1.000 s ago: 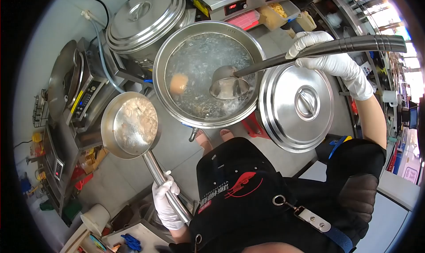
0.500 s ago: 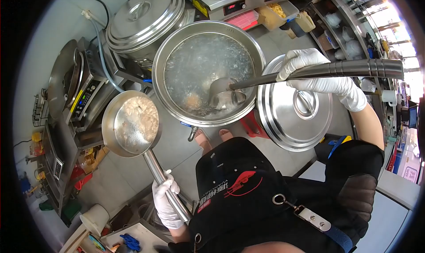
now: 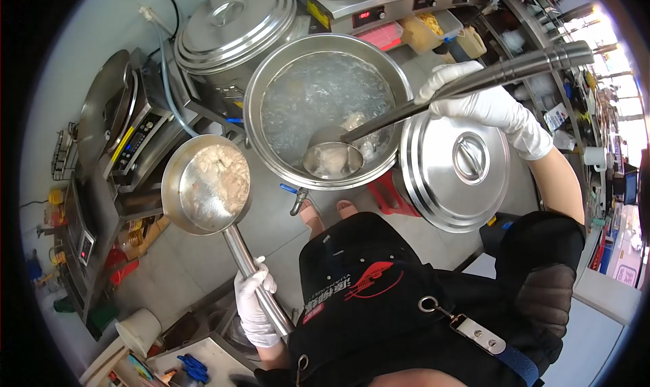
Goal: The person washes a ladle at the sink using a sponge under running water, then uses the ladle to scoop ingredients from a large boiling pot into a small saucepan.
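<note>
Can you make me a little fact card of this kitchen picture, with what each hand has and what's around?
left hand: gloved, gripping the handle of a metal pan
in the pan: pale, lumpy food
right hand: gloved, gripping the handle of a metal ladle
ladle bowl: low in the big open pot, something pale in it
big pot: metal, cloudy liquid inside, tap low on its side
beside the pot: round metal lid
behind, to the left: another pot, lid on
clothes: black apron with a red picture
</note>
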A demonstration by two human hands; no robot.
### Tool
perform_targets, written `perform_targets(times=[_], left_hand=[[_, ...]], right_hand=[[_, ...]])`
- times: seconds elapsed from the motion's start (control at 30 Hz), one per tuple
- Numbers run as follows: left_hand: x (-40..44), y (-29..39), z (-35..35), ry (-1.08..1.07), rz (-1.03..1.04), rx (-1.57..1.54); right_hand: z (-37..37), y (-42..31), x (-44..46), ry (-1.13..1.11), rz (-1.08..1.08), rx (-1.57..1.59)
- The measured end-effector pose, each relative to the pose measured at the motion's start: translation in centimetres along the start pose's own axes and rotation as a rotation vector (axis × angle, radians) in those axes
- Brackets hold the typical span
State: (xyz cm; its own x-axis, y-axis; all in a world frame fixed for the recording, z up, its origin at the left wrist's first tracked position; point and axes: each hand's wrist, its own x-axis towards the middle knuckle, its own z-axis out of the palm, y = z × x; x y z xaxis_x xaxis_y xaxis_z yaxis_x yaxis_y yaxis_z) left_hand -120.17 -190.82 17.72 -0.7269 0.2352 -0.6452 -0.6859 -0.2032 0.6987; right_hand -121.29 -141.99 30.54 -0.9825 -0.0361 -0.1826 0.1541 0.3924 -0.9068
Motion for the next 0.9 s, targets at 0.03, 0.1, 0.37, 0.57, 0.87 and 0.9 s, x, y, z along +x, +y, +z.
perform_targets(times=[0.03, 0.1, 0.37, 0.57, 0.87, 0.9], left_hand=[[0.0, 0.1, -0.1, 0.003, -0.001, -0.002], [-0.2, 0.1, 0.0, 0.014, -0.01, -0.022], [-0.2, 0.0, -0.5, -0.03, 0.024, 0.002], [-0.3, -0.2, -1.7, -0.128, 0.027, -0.031], [-2.0, 1.0, -0.3, -0.209, 0.058, -0.083], [-2.1, 1.1, -0.1, -0.199, 0.06, -0.084]], right_hand=[[0.4, -0.5, 0.0, 0.083, 0.054, 0.068], [0.9, -2.2, 0.0, 0.206, 0.107, 0.189], [2.1, -14.8, -0.7, 0.368, -0.227, -0.086], [8.7, -19.2, -2.4, 0.13, -0.871, -0.58], [16.4, -16.3, -6.8, -0.34, -0.105, -0.704], [16.3, -16.0, -7.0, -0.328, -0.109, -0.669]])
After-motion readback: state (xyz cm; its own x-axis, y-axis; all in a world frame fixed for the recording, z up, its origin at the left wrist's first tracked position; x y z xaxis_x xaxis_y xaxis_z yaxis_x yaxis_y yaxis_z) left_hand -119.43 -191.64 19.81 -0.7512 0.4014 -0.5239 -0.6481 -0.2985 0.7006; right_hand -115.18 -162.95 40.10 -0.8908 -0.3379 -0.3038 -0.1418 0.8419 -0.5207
